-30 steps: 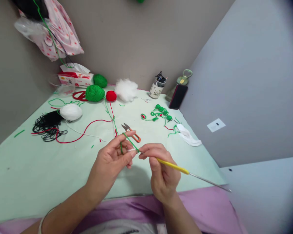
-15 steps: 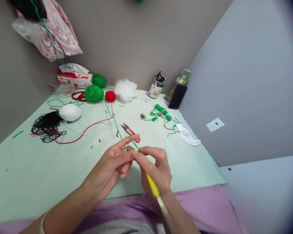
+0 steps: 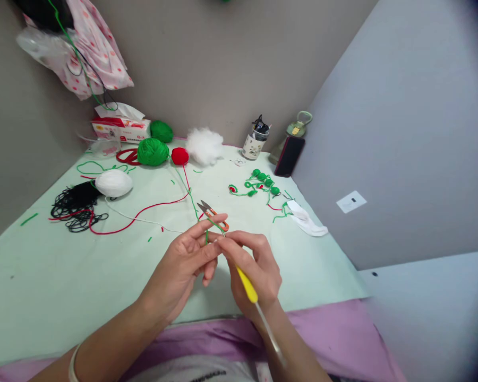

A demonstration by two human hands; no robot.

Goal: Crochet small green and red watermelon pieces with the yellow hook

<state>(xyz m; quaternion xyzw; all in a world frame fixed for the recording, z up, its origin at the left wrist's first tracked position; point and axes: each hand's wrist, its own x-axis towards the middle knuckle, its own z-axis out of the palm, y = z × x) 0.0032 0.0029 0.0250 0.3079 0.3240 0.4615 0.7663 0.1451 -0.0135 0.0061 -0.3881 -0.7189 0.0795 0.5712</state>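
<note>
My right hand (image 3: 258, 270) is closed around a crochet hook with a yellow handle (image 3: 247, 285), its metal shaft slanting back toward my wrist. My left hand (image 3: 183, 265) pinches with thumb and fingers right at the hook's tip, and green yarn (image 3: 193, 206) runs over its raised index finger. The small stitch work between the fingertips is mostly hidden. Just beyond my fingers lie orange-handled thread snips (image 3: 218, 218), their blades pointing away to the left. The yarn leads back toward a green yarn ball (image 3: 153, 152).
Toward the back sit a red yarn ball (image 3: 179, 156), white stuffing (image 3: 204, 146), a tissue pack (image 3: 121, 130), a pen cup (image 3: 255, 144) and a phone (image 3: 289, 156) against a bottle. White yarn (image 3: 113, 183) and black yarn (image 3: 77, 207) lie left, green crocheted pieces (image 3: 263, 180) right.
Both hands have risen slightly together. The hook's rear end has swung a little to the right, and the green and red strands beyond my hands have shifted slightly.
</note>
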